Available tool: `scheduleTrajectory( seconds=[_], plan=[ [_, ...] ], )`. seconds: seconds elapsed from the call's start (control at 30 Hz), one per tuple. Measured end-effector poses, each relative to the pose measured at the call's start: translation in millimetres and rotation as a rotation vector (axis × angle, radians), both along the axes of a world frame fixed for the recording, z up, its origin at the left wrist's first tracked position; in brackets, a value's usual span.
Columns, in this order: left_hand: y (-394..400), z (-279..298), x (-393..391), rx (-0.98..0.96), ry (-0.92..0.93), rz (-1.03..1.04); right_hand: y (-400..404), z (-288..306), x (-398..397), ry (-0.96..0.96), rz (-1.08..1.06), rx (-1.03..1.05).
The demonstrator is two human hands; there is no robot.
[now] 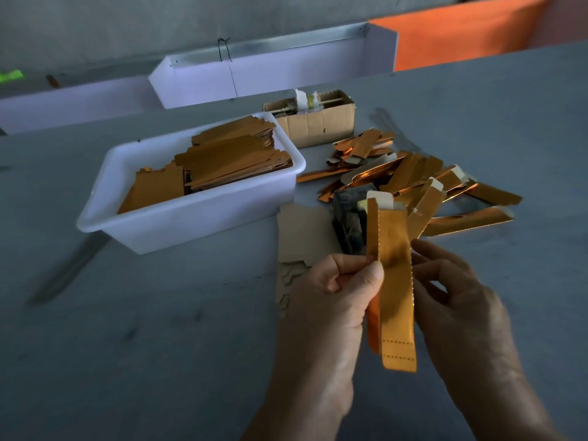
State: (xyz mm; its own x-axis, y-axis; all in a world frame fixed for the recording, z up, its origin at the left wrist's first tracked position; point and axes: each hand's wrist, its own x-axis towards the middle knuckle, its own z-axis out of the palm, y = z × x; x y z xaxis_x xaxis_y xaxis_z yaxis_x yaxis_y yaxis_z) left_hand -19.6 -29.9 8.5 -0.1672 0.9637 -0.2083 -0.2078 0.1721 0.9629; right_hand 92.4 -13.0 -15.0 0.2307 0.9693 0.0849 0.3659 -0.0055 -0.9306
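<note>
Two hands meet on one gold card strip (396, 281), and its long axis is what I watch. It stands nearly upright in the view, with its tabbed end pointing away from me toward the pile of folded sleeves (413, 173) and its perforated end hanging down toward me. Measured from the white tub (191, 218), the strip is to the tub's right and nearer to me, lifted off the table (159, 345).

My left hand (331, 300) pinches the strip's left flap between thumb and curled forefinger, roughly a third of the way down, so that hand carries it. My right hand (458, 300) is on the opposite side, fingers loosely curled with their tips at the serrated right edge. I cannot tell whether they grip it or only touch it. The hands face each other across the strip's width, and the left has the surer hold.

I judge the coming move to be a fold along the length. For that the right hand would press across the short axis toward the left hand, while the left steadies the flap.
</note>
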Motion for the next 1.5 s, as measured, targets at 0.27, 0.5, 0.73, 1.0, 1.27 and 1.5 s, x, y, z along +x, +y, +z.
scheduleTrajectory(
  seconds=[0.27,0.5,0.73,1.0,1.27,1.5],
  plan=[
    [9,2,4,0.038,0.385,-0.031,-3,-12,-3,-0.141,-0.046,0.127],
    [12,8,7,0.069,0.603,-0.067,4,-11,11,-0.339,0.016,0.119],
    [7,6,-1,-0.027,0.196,-0.033,-3,5,39,0.236,0.093,0.066],
    [-3,13,-5,-0.002,0.092,-0.001,-6,38,23,0.261,0.534,0.063],
    [-8,16,-7,0.072,0.141,0.014,-4,38,16,0.231,0.526,0.072],
    [-12,16,-9,0.100,0.252,0.027,0,36,11,0.258,0.437,0.009]
  ],
)
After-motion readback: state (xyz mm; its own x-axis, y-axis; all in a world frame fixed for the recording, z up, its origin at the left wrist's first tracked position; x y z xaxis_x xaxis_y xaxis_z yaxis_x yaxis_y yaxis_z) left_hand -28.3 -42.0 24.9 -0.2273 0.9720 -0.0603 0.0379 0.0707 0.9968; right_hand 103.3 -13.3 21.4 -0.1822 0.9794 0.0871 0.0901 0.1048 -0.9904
